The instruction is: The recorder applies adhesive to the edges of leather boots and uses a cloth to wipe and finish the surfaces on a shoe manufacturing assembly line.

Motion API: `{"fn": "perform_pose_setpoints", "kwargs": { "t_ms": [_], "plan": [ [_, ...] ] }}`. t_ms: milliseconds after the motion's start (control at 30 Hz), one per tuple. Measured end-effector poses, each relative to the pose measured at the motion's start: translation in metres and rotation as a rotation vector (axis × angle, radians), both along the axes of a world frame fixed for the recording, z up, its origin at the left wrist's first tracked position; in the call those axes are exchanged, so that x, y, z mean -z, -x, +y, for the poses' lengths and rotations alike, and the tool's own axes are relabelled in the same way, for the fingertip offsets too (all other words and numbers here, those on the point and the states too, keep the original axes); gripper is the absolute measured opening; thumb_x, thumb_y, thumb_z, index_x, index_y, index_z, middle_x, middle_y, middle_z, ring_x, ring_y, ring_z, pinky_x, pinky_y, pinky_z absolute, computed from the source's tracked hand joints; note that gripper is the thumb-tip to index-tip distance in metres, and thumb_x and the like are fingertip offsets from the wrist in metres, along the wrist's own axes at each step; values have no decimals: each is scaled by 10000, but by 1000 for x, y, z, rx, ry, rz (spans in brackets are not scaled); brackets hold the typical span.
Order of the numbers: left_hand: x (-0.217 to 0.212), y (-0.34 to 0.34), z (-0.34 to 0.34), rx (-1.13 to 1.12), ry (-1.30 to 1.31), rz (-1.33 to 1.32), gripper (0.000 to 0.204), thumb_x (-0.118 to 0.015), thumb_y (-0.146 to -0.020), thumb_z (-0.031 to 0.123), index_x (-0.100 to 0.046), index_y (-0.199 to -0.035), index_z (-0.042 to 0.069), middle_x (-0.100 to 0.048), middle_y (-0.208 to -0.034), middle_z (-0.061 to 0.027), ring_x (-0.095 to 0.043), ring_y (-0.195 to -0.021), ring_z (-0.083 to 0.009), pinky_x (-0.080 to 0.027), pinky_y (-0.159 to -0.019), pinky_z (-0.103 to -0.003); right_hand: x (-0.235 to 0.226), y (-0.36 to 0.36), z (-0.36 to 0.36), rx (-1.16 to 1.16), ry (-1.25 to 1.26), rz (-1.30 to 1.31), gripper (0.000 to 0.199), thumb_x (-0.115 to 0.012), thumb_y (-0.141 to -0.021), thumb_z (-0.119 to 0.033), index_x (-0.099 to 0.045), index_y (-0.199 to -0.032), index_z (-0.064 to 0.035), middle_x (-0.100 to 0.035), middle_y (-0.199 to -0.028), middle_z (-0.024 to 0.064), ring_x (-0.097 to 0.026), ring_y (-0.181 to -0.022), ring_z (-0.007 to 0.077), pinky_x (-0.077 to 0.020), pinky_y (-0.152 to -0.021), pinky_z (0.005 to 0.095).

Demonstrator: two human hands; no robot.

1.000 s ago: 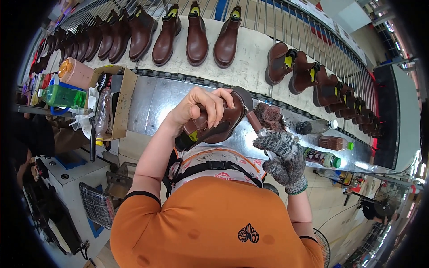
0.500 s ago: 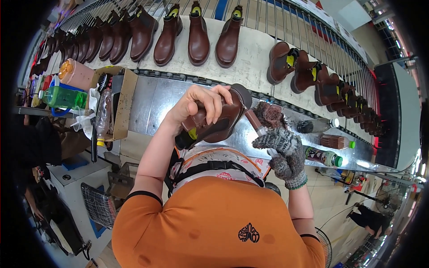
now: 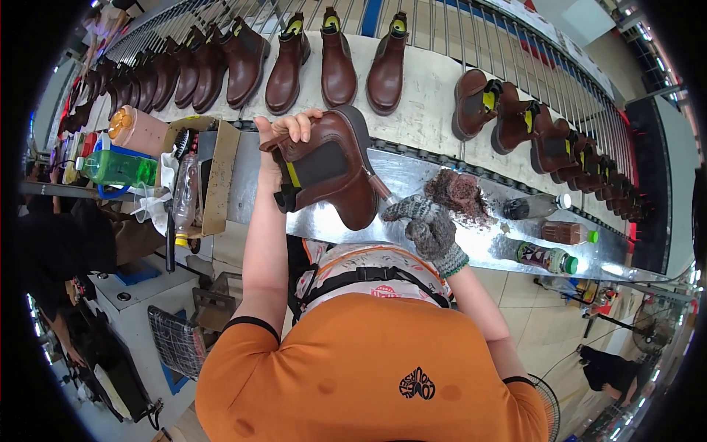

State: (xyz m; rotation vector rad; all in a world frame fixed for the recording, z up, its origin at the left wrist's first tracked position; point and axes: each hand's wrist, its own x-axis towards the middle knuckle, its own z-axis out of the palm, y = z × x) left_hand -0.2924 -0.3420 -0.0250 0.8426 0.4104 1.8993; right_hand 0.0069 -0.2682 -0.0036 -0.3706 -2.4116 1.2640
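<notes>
A long metal surface [image 3: 412, 177] runs across in front of the person, and everything sits around it. Beyond it, brown boots [image 3: 335, 55] stand in a row on a pale belt. Over the surface, the left hand [image 3: 283, 132] grips the collar of a brown ankle boot [image 3: 331, 169], fingers curled shut on it (sole turned away). The gloved right hand [image 3: 423, 221] closes round a brush [image 3: 456, 193] just beside the toe. Bottles [image 3: 549, 258] lie at the surface's right end.

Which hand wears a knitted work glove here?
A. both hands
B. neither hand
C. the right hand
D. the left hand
C: the right hand is in a grey knitted glove, while the left hand grips the brown boot bare.
</notes>
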Motion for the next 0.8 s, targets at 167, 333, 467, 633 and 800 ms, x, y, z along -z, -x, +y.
{"fn": "perform_pose_setpoints", "kwargs": {
  "t_ms": [167,333,467,633,800],
  "plan": [
    [17,23,-3,-61,114,-144,675,-326,-862,670,-579,-671,74,-502,-721,-38,-441,-1096,-231,-384,-979,-427,19,2,-3,29,98,40,273,-445,-898,-222,-686,-959,-107,-661,-948,98,-623,-832,253,-484,-754,346],
    [37,48,-1,-126,252,-219,682,-359,-852,679,-584,-646,69,-522,-712,-46,-481,-1048,-235,-400,-951,-399,29,-2,-6,58,70,-63,289,-415,-918,-209,-681,-950,-101,-670,-944,97,-638,-844,252,-494,-764,343],
    [49,61,1,-245,382,-218,679,-403,-849,675,-608,-646,60,-571,-726,-72,-513,-1037,-256,-367,-980,-392,44,-6,-5,43,-25,-122,206,-480,-872,-119,-658,-973,-96,-671,-963,95,-647,-872,249,-501,-786,336],
    [59,68,10,-413,489,-234,697,-416,-844,673,-600,-596,48,-591,-672,-95,-559,-884,-244,-402,-918,-371,46,-12,-10,75,27,-176,254,-590,-773,-1,-634,-1011,-81,-672,-977,92,-647,-892,245,-501,-798,328],
    [66,67,26,-695,596,-146,644,-455,-851,646,-583,-701,33,-591,-716,-106,-586,-832,-254,-444,-839,-365,101,-24,-8,202,634,-84,239,-663,-802,-163,-635,-995,-26,-672,-936,67,-622,-824,151,-500,-779,283]
  ]
}}
